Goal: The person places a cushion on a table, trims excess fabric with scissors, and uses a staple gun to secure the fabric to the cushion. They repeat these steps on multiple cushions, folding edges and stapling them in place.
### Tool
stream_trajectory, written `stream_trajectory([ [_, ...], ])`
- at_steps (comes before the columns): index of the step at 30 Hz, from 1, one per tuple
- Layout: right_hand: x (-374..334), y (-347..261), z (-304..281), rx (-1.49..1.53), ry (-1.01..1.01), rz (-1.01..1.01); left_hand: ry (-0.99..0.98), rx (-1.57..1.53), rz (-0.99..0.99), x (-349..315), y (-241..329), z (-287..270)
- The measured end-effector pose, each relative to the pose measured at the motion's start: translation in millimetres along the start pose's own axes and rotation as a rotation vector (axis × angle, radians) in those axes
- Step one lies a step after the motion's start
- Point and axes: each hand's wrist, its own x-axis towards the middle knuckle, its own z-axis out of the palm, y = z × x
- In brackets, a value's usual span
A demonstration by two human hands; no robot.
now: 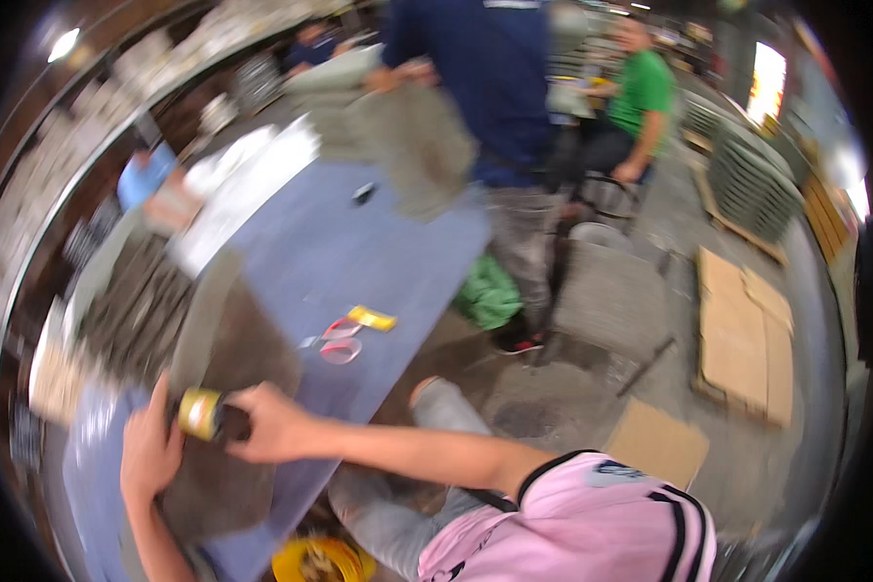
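A short black-and-yellow cylinder [202, 414] is gripped at its black end by my right hand [270, 425]; its exact kind is blurred. Below it a dark grey-green fabric piece [247, 344] is spread over the blue table [306, 228]. My left hand [150, 446] rests at the left of that fabric, fingers stretched forward and thumb apart, close to the cylinder's yellow end. Just beyond the left hand lies a pile of folded dark fabric [138, 310]. Red-handled scissors [341, 347] and a small yellow item [372, 318] lie on the table, ahead and to the right.
A worker in dark blue [475, 87] stands at the table's far end by a fabric stack [412, 145]. Another in green [640, 92] sits beyond. Cardboard sheets [742, 330] lie on the right floor. A yellow container [322, 561] stands below the table's near edge.
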Motion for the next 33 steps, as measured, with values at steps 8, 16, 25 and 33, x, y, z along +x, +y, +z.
stream_trajectory([
  [8,-26.8,29.3,-133.1,-0.222,-0.041,-0.078,-0.066,-0.159,0.028,19.9,20.0,-5.6],
  [16,-13.6,198.4,-284.8,-1.058,0.035,0.558,-0.544,-0.506,-0.235,60.6,0.3,-17.3],
  [25,-15.8,248.3,-176.6,-0.927,0.037,0.22,-0.302,-0.478,-0.188,15.0,114.8,46.0],
  [33,-5.6,254.8,-140.9,-1.118,-0.109,0.493,0.365,-0.84,-0.653,-84.9,17.3,-24.7],
])
